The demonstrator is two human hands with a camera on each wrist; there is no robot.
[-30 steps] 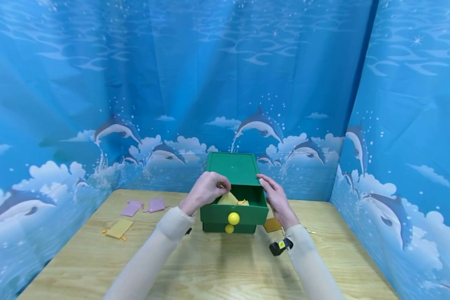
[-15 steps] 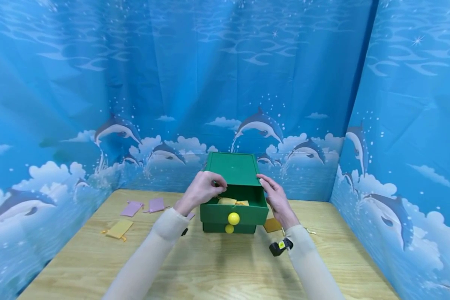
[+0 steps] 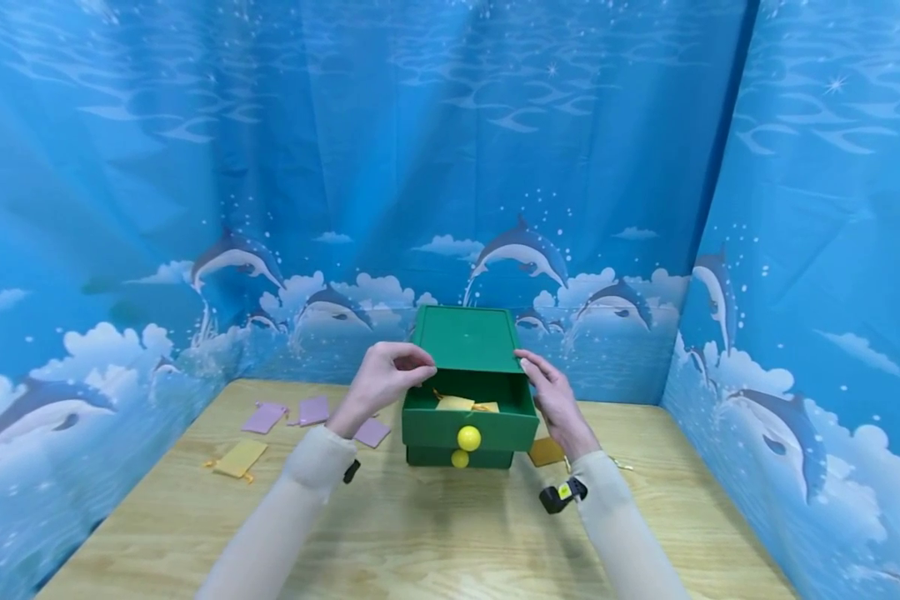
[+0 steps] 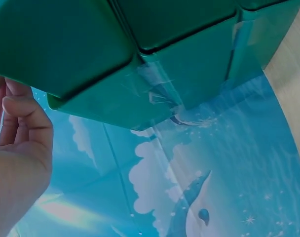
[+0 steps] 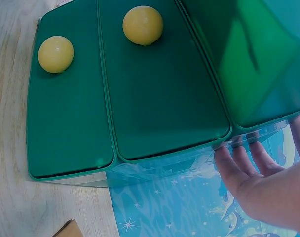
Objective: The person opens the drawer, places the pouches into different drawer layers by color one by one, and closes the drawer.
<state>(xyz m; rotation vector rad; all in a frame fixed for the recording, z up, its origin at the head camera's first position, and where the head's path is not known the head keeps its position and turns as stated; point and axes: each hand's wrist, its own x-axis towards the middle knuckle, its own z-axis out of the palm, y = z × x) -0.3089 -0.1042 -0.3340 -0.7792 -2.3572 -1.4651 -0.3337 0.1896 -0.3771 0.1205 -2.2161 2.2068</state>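
A green drawer cabinet (image 3: 465,337) with yellow knobs stands mid-table. Behind the rim of its upper opening lie yellow drawstring pouches (image 3: 456,403), partly hidden by the front. My left hand (image 3: 382,375) hovers by the cabinet's upper left corner, fingers loosely bent and nothing visible between them. In the left wrist view the same hand (image 4: 24,143) is beside the green wall; any contact there is unclear. On the cabinet's right side, my right hand (image 3: 557,400) rests with thumb and fingers at the top corner. Its fairly straight fingers touch the side wall in the right wrist view.
Left of the cabinet lie three lilac pouches (image 3: 372,432) and a yellow pouch (image 3: 240,458). An ochre pouch (image 3: 546,451) sits close to the cabinet's right, partly behind the right wrist. A blue dolphin curtain (image 3: 345,208) hangs behind the wooden table (image 3: 450,533).
My left hand has let go of a yellow pouch, which now lies in the cabinet, and has moved out to the left. A lilac pouch has come into sight. My right hand has stayed put.
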